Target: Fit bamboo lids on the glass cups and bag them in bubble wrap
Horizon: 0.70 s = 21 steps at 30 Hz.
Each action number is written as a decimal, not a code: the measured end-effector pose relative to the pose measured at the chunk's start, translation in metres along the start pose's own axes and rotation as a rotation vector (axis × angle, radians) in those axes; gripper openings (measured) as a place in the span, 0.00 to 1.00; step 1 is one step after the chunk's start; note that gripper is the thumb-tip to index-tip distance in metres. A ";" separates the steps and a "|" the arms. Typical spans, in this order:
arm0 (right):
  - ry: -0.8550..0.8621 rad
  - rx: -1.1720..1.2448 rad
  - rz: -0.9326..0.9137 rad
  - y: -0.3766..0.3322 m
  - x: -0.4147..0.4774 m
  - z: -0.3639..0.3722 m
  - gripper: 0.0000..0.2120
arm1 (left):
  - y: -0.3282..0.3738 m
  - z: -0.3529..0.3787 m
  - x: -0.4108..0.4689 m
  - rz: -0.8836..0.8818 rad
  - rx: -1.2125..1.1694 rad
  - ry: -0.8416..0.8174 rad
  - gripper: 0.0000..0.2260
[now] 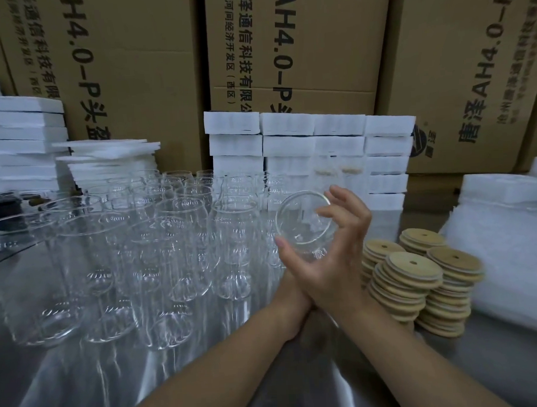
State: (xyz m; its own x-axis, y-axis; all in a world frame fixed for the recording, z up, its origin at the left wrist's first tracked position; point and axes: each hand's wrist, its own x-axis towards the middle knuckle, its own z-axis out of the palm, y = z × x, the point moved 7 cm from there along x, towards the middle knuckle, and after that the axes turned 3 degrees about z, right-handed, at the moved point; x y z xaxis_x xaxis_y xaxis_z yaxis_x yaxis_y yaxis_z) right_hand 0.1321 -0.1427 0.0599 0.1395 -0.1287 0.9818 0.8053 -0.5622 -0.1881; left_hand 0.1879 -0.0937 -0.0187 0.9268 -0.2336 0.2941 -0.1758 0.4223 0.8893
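Note:
I hold one clear glass cup (305,221) tilted, its open mouth facing me, above the table right of the cup cluster. My right hand (340,261) curls its fingers over the cup's rim and right side. My left hand (286,264) lies crossed under it and is mostly hidden, its thumb pressing the cup's left wall. No lid sits on this cup. Bamboo lids (415,277), round with a small hole, stand in several stacks just right of my hands. A pile of white bubble wrap bags (515,254) lies at the far right.
Many empty glass cups (170,238) crowd the shiny metal table (84,380) on the left. White foam blocks (320,145) are stacked behind them, with more foam sheets (21,137) at the far left. Tall cardboard boxes (132,70) wall off the back.

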 end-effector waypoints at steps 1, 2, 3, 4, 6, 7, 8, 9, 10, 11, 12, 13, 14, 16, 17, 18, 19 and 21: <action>0.003 0.039 0.000 0.001 -0.001 -0.001 0.27 | -0.001 -0.005 0.000 0.043 0.019 0.043 0.18; -0.006 0.073 0.018 0.002 -0.002 -0.001 0.31 | -0.003 -0.003 -0.001 0.035 -0.011 0.031 0.17; -0.023 0.100 0.051 0.005 -0.003 -0.001 0.33 | -0.004 -0.004 -0.002 0.024 -0.009 0.011 0.14; -0.038 0.116 0.089 0.009 -0.003 -0.001 0.34 | -0.007 -0.003 -0.002 -0.002 -0.035 -0.015 0.10; -0.034 0.122 0.141 0.016 -0.004 -0.001 0.33 | -0.009 -0.006 -0.001 -0.063 -0.063 -0.018 0.06; -0.020 0.128 0.159 0.018 -0.004 -0.003 0.31 | -0.012 -0.011 -0.001 -0.092 -0.101 0.014 0.09; -0.006 0.143 0.181 0.021 -0.004 -0.004 0.31 | -0.016 -0.015 0.000 -0.146 -0.170 0.052 0.13; 0.002 0.161 0.204 0.023 -0.004 -0.004 0.31 | -0.017 -0.019 -0.001 -0.172 -0.200 0.081 0.14; 0.000 0.175 0.226 0.025 -0.005 -0.004 0.30 | -0.018 -0.021 -0.003 -0.178 -0.214 0.087 0.14; -0.008 0.180 0.250 0.027 -0.006 -0.004 0.29 | -0.018 -0.022 -0.005 -0.175 -0.217 0.058 0.13; -0.016 0.187 0.277 0.028 -0.007 -0.003 0.28 | -0.018 -0.023 -0.006 -0.176 -0.214 0.035 0.17; -0.017 0.195 0.302 0.029 -0.009 -0.004 0.28 | -0.017 -0.025 -0.009 -0.173 -0.198 0.012 0.24; -0.012 0.206 0.321 0.030 -0.009 -0.005 0.27 | -0.016 -0.028 -0.011 -0.171 -0.196 0.000 0.30; 0.002 0.221 0.350 0.031 -0.008 -0.007 0.25 | -0.014 -0.031 -0.012 -0.159 -0.189 0.007 0.34; 0.009 0.231 0.375 0.032 -0.008 -0.007 0.25 | -0.015 -0.032 -0.012 -0.170 -0.194 0.024 0.35; 0.018 0.242 0.406 0.032 -0.008 -0.008 0.24 | -0.015 -0.031 -0.012 -0.187 -0.218 0.038 0.36; 0.028 0.251 0.435 0.033 -0.009 -0.009 0.24 | -0.015 -0.032 -0.013 -0.203 -0.234 0.053 0.36; 0.037 0.252 0.477 0.035 -0.012 -0.011 0.24 | -0.015 -0.034 -0.013 -0.230 -0.246 0.093 0.37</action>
State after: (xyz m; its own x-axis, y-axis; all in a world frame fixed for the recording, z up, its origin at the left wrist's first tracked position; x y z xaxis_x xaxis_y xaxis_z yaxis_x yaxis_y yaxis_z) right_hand 0.1528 -0.1695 0.0408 0.5067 -0.3528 0.7866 0.7715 -0.2216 -0.5964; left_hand 0.1897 -0.0672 -0.0479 0.9611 -0.2711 0.0523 0.1161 0.5688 0.8142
